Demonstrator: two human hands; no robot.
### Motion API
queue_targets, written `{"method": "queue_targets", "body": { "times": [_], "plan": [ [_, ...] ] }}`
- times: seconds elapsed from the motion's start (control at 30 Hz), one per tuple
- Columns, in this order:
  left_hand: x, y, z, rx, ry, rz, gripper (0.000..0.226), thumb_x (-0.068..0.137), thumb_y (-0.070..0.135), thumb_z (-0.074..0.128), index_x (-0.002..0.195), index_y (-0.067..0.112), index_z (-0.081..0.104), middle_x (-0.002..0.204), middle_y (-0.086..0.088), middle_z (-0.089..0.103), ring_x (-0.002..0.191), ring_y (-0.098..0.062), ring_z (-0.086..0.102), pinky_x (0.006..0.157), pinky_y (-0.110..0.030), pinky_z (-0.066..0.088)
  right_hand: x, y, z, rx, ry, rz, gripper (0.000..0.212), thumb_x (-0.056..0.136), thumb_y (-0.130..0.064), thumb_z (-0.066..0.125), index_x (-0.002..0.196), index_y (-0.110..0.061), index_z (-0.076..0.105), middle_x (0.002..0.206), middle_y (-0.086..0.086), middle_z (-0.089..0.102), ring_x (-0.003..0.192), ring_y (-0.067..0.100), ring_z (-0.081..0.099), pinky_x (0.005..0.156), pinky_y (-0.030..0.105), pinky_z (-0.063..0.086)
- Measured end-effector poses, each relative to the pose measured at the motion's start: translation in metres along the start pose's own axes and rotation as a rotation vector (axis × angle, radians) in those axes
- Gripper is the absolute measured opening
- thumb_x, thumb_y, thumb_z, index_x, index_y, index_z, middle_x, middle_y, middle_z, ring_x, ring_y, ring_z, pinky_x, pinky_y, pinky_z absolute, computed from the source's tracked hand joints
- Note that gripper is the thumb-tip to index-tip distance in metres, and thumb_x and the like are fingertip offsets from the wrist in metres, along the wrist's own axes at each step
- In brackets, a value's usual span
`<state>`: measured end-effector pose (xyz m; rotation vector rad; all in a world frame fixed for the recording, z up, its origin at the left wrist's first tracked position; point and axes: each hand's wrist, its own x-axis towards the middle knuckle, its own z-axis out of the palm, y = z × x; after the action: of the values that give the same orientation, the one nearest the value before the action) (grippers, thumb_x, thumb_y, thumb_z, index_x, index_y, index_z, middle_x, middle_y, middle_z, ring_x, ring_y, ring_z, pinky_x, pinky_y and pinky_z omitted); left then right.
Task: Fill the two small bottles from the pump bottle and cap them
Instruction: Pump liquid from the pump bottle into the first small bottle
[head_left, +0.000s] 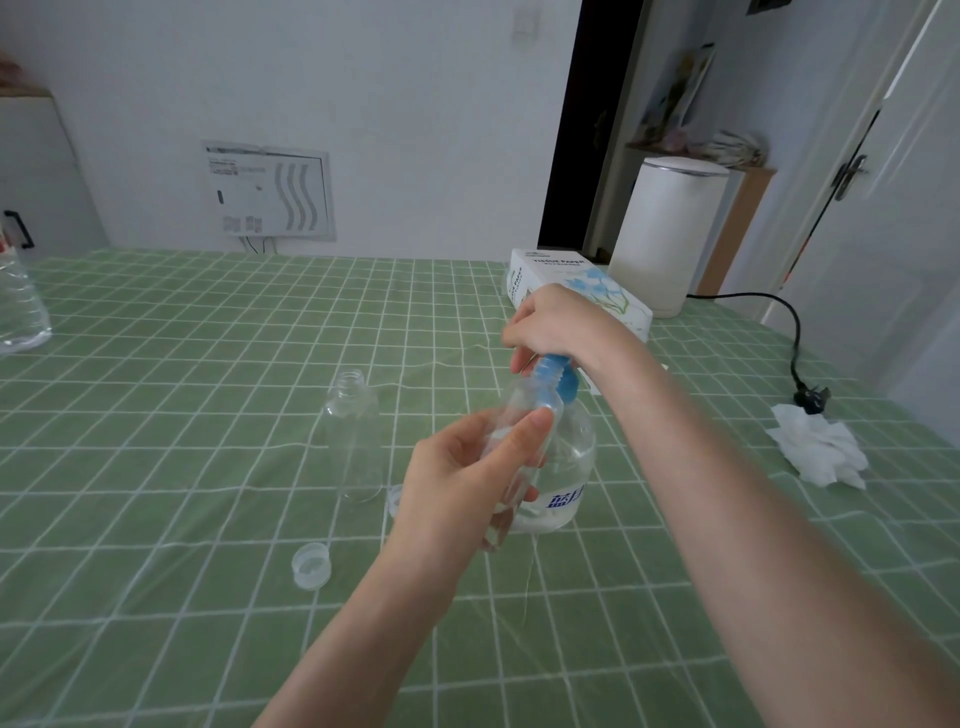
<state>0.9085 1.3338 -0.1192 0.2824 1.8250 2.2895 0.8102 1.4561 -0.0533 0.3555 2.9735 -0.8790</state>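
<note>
Green-checked desk (208, 364) bears the pump bottle (569, 467), right grip (556, 325) curled over its blue head, left grip (457, 483) clasping one small bottle (519, 410) tilted at its spout. Second small bottle (353, 436) stands uncapped at nine o'clock; loose cap (310, 565) at seven.

Both arms are bare, with nothing but skin from the frame edge to the fingertips. The left hand (462, 478) and left forearm (363, 623) are slender and smooth; the left thumbnail (542, 417) is short, rounded and plain. The right hand (556, 325) is likewise bare, its knuckles softly rounded, and the right forearm (753, 519) is long and smooth, widening towards the elbow and slightly blurred
</note>
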Motion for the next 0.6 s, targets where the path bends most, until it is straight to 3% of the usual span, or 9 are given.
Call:
{"method": "queue_targets", "body": {
  "times": [0.2,0.4,0.6],
  "plan": [
    [0.0,0.0,0.001,-0.01,0.003,-0.006,0.039,0.064,0.044,0.066,0.086,0.013,0.069,0.048,0.011,0.062,0.033,0.002,0.048,0.037,-0.007,0.035,-0.002,0.0,0.002,0.013,-0.011,-0.009,0.029,0.09,-0.013,0.057,0.115,-0.001,0.064,0.106,0.012,0.074,0.106,0.028,0.069,0.095,0.039,0.053],
    [-0.001,0.002,0.001,-0.034,-0.019,0.011,0.038,0.066,0.043,0.065,0.087,0.012,0.069,0.048,0.011,0.062,0.033,0.002,0.049,0.038,-0.007,0.036,-0.002,-0.005,-0.007,0.023,0.011,-0.063,0.025,0.092,-0.015,0.057,0.11,-0.001,0.067,0.086,0.006,0.071,0.084,0.02,0.063,0.078,0.031,0.049],
    [0.0,0.0,0.001,-0.038,-0.003,0.009,0.037,0.065,0.045,0.067,0.086,0.015,0.071,0.05,0.01,0.063,0.035,0.002,0.049,0.037,-0.008,0.036,-0.002,-0.004,-0.005,0.024,-0.004,-0.046,0.025,0.092,-0.013,0.056,0.11,0.0,0.068,0.094,0.007,0.075,0.103,0.025,0.07,0.078,0.031,0.05]
  ]
}}
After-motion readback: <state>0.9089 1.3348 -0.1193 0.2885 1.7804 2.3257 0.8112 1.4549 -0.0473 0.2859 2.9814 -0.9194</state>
